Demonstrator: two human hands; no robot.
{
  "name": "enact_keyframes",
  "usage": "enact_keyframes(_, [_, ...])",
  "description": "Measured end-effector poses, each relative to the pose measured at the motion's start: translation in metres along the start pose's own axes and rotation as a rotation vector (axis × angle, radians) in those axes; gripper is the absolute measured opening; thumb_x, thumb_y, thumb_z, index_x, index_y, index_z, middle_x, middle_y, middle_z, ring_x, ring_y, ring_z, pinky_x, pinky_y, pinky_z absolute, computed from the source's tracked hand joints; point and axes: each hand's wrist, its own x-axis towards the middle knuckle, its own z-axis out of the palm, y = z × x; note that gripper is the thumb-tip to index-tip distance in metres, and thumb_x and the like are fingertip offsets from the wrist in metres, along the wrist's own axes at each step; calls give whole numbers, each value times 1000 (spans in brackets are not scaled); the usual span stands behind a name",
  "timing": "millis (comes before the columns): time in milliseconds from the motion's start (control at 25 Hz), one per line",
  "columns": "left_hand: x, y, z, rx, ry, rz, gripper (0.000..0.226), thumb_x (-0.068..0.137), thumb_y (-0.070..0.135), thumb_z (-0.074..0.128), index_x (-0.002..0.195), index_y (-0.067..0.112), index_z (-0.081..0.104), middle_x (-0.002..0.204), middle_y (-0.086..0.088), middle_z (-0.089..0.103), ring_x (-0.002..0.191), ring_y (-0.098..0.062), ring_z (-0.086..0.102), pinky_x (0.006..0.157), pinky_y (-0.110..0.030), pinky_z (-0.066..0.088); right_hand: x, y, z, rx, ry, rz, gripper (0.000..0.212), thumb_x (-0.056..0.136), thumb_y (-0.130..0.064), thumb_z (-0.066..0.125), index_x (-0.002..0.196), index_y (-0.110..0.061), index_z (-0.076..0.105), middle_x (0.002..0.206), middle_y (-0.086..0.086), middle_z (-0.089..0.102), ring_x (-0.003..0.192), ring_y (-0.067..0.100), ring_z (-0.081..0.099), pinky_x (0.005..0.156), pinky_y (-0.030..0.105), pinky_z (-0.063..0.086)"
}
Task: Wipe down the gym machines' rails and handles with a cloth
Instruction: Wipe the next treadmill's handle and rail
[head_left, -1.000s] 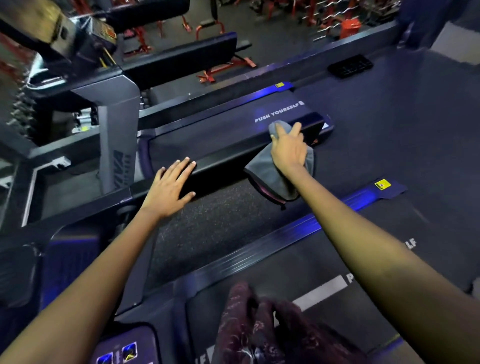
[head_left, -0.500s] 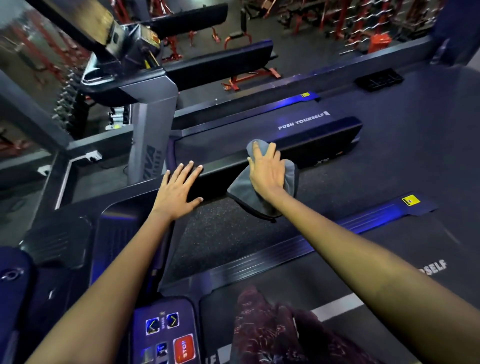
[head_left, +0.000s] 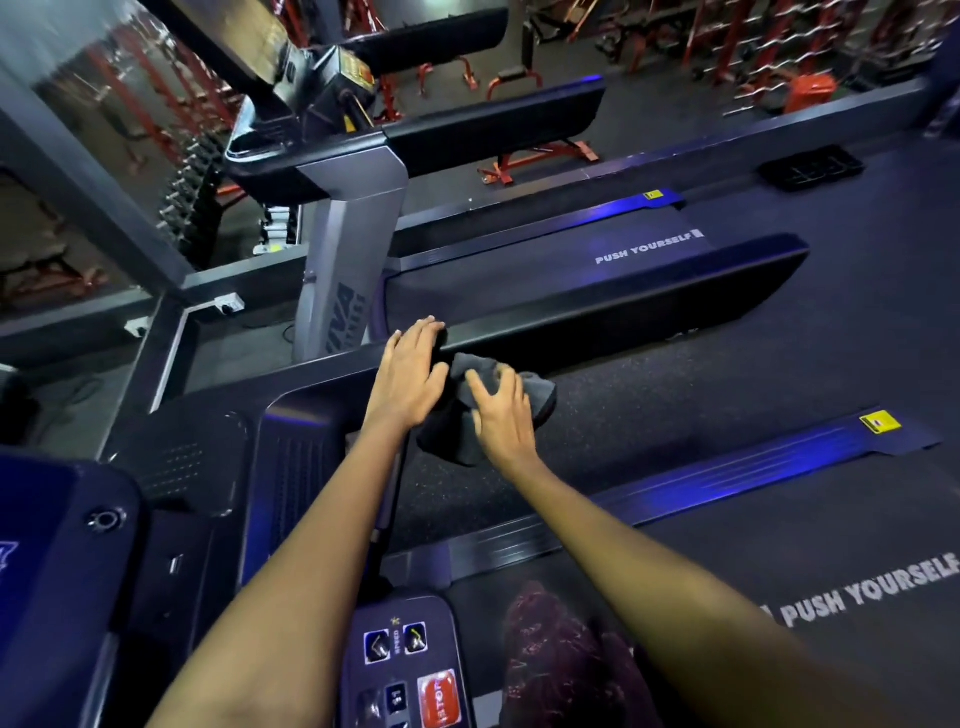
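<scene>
1. Our right hand sits at the centre of the frame with its fingers spread and curled down over a dark grey, bunched microfibre cloth, gripping it from above; the cloth bulges out to either side of the palm and hangs a little below it

2. Our left hand lies just to the left of the right one, fingers straight and close together, holding nothing; its fingertips rest on the near end of the long black padded side rail, and its thumb edge touches the cloth

3. The cloth is pressed against the lower edge of that rail, at the rail's left end, where it meets the dark console housing of the treadmill in the left centre of the frame

4. The rail runs from the hands up to the right of the frame; behind it lies a neighbouring treadmill belt printed with the white words "PUSH YOURSELF"

5. Below the rail, a strip of dark speckled rubber floor fills the gap between the machines, edged by a blue-lit side strip with a small yellow sticker near the right side

6. At the bottom centre we see a small control panel with arrow buttons and a red stop button, and beside it a dark patterned trouser leg

7. In the upper left stands a grey treadmill upright; red weight racks line the top of the frame
</scene>
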Motion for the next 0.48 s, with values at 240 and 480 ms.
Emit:
enact_keyframes(240, [2, -2, 8, 260, -182, 128, 68, 90, 31, 41, 150, 18, 12, 158, 0, 8, 146, -16, 2, 117, -37, -2, 14, 11, -13, 178, 160, 174, 44, 74, -2, 69, 117, -7, 59, 109, 26, 50, 89, 40, 58, 73, 41, 54])
enact_keyframes(480, [2, -2, 9, 304, -185, 164, 86, 73, 57, 15, 150, 18, 11, 158, -2, 9, 146, -18, 2, 117, -37, -2, 9, 33, -12, 99, 129, 51, 50, 64, 4, 75, 112, -7, 64, 103, 28, 54, 84, 42, 60, 65, 45, 57])
